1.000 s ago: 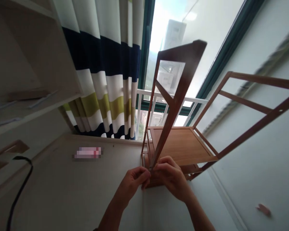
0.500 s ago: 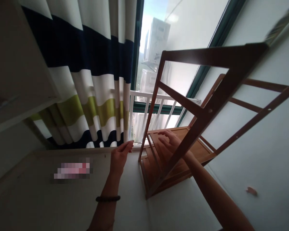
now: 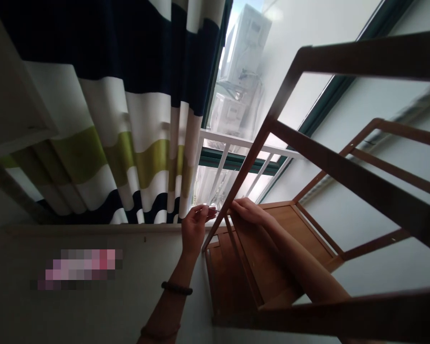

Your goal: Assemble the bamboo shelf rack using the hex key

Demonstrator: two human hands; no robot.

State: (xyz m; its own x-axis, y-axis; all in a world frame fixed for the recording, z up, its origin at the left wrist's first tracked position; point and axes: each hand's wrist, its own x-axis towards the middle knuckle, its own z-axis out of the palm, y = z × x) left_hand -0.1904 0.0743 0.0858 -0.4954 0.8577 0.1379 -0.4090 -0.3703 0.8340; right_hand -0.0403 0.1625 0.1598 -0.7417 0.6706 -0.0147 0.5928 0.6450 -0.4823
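A brown wooden shelf frame point(image 3: 347, 172) stands before me, its wooden shelf board point(image 3: 290, 229) low inside it. My left hand point(image 3: 195, 227) is outside the frame's far left post, fingers pinched on a thin metal tool point(image 3: 212, 208) that points at the post. My right hand point(image 3: 249, 212) reaches through the frame and rests with curled fingers on the shelf board's far corner by that post. A dark bracelet sits on my left wrist.
A striped curtain point(image 3: 122, 138) in navy, white and green hangs at the left. A white railing point(image 3: 236, 153) and window lie behind the frame. White wall at the right, pale floor point(image 3: 93, 306) below, a white cabinet edge at far left.
Both hands left the near post and moved to the far post. The left hand now pinches a thin tool against it. The view has come closer and lower into the frame.
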